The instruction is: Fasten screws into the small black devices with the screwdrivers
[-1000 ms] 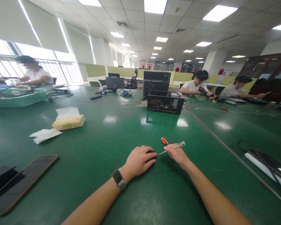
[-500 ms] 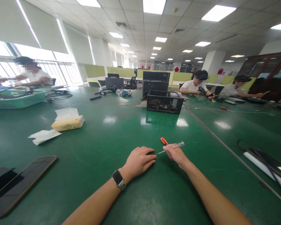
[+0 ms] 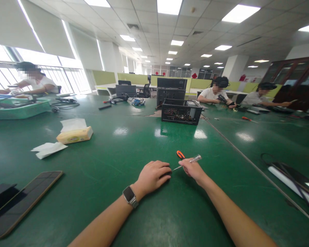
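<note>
My left hand (image 3: 152, 176), a watch (image 3: 129, 195) on its wrist, rests low over the green table (image 3: 105, 185). Its fingers are closed around a small dark piece (image 3: 169, 174), mostly hidden beneath them. In my right hand (image 3: 193, 169) a screwdriver (image 3: 195, 159) with a clear handle is pinched near its shaft. The shaft slopes down to the left, its tip close by the dark piece; I cannot tell whether they touch. Just beyond my right fingers lies a tool with an orange and black handle (image 3: 180, 154), partly hidden by that hand.
An open black computer case (image 3: 181, 113) stands ahead. On the left are a tissue pack (image 3: 76, 134), loose tissue (image 3: 48, 150), a large phone-like slab (image 3: 28, 202) and a green basket (image 3: 23, 109). A white device (image 3: 293, 187) with a cable lies right. Several people sit around the table.
My left fingers have shifted over the dark piece, covering more of it. The screwdriver's handle has moved very slightly left. At far left, the seated person's hands have moved.
</note>
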